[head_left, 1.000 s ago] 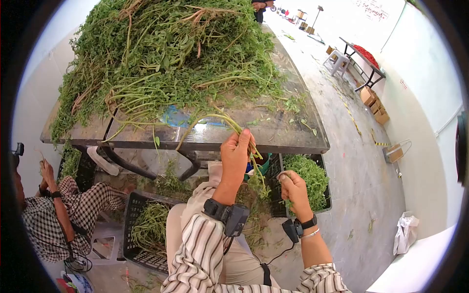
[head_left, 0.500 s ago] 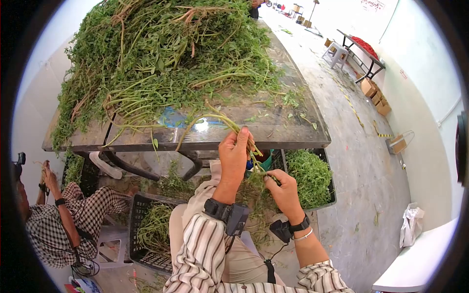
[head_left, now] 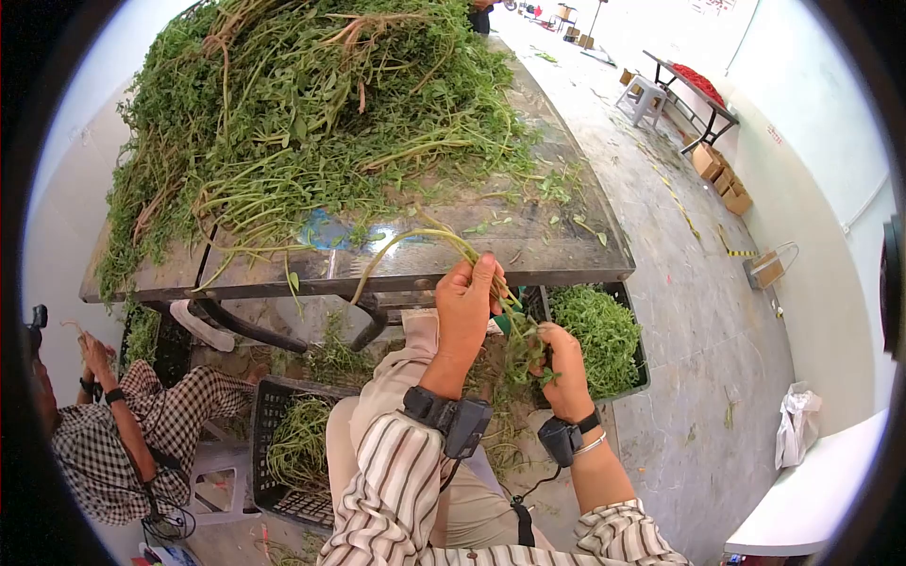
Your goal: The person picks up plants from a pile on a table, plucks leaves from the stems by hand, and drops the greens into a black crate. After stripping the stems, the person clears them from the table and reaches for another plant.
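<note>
My left hand (head_left: 466,307) is closed around a small bunch of green plant stems (head_left: 420,233), just in front of the table edge. The thicker stem ends curve out to the left over the edge. Lower right, the leafy ends (head_left: 519,347) hang between my hands. My right hand (head_left: 563,366) is pinched on these leaves, its fingertips partly hidden by them. A large heap of leafy stems (head_left: 321,113) covers much of the dark table (head_left: 557,247) beyond my hands.
Beside my right hand, a black crate (head_left: 645,373) holds leafy tops (head_left: 593,330). Another black crate (head_left: 268,462), with bare stems, stands by my left leg. A co-worker in checked clothing (head_left: 179,401) sits at left. Plant scraps litter the floor.
My right hand has moved slightly down and right, turning its back more upright, with leaves now bunched at its fingers. My left hand has shifted slightly right, still gripping the stems.
</note>
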Demonstrator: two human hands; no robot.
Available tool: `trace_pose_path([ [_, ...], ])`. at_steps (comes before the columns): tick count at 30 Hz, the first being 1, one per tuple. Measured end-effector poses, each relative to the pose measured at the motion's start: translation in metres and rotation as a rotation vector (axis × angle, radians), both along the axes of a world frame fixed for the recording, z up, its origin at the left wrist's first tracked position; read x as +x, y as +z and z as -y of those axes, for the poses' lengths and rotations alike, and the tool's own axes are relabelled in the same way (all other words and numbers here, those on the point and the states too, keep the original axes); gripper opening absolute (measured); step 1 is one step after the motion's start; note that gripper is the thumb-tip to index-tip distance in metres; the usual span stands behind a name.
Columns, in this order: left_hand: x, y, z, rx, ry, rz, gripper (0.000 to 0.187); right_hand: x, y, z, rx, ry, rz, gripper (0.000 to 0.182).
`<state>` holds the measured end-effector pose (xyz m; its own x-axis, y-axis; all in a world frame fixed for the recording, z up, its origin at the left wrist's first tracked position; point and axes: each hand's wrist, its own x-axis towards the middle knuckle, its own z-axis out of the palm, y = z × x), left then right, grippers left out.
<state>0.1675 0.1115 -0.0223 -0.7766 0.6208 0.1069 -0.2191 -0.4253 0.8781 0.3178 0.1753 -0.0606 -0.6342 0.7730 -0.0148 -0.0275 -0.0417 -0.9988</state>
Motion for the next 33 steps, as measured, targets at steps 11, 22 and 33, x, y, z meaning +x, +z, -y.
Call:
trace_pose_path([
  [11,-0.010,0.004,0.005,0.026,0.068,-0.002,0.032,0.005,0.017,0.008,-0.451,0.132,0.008,0.024],
  [22,-0.009,0.004,0.004,0.041,0.002,0.042,0.030,-0.013,0.023,0.016,-0.574,0.400,-0.065,0.042],
  [33,0.008,-0.001,0.002,-0.115,-0.069,-0.126,0.030,-0.024,-0.015,0.012,0.395,0.170,0.083,0.014],
])
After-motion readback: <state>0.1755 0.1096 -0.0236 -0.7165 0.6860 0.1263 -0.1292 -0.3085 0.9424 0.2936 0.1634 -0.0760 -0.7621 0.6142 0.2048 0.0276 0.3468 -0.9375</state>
